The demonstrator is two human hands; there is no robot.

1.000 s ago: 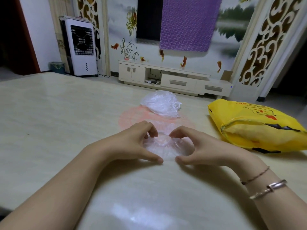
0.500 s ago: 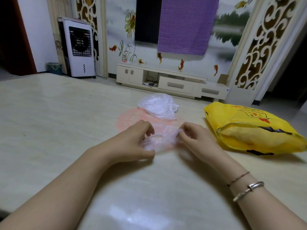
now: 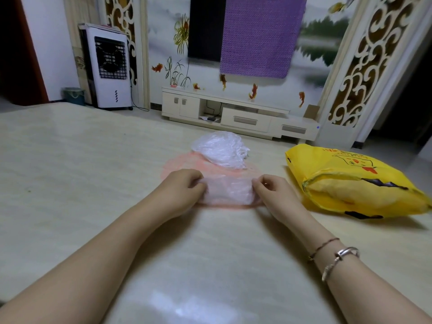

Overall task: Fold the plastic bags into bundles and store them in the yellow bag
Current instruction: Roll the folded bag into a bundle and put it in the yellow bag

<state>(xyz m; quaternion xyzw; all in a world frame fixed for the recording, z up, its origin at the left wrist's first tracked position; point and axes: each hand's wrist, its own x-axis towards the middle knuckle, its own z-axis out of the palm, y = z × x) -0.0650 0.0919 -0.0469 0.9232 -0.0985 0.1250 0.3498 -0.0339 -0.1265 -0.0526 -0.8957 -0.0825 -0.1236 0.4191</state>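
Mid-fold on one bag. Left hand (image 3: 181, 188) and right hand (image 3: 272, 191) each pinch an end of a translucent pinkish plastic bag (image 3: 230, 191), grip clamped on it at both sides, bag stretched flat-ish between them and resting on the surface (image 3: 70, 171); it's a short band, not yet a tight bundle. It sits just left of the yellow bag (image 3: 355, 183), not touching. Left of the yellow bag and farther from the person than the held bag, a crumpled clear plastic bag (image 3: 221, 148) lies on a flat pale-red bag (image 3: 177, 163); both look unfolded. Yellow bag lies on its side, bulging, mouth edge facing the hands; can't tell what's inside or how many bundles are stored. Judgement: current bag partway, at least two more to fold, then all into the yellow bag.
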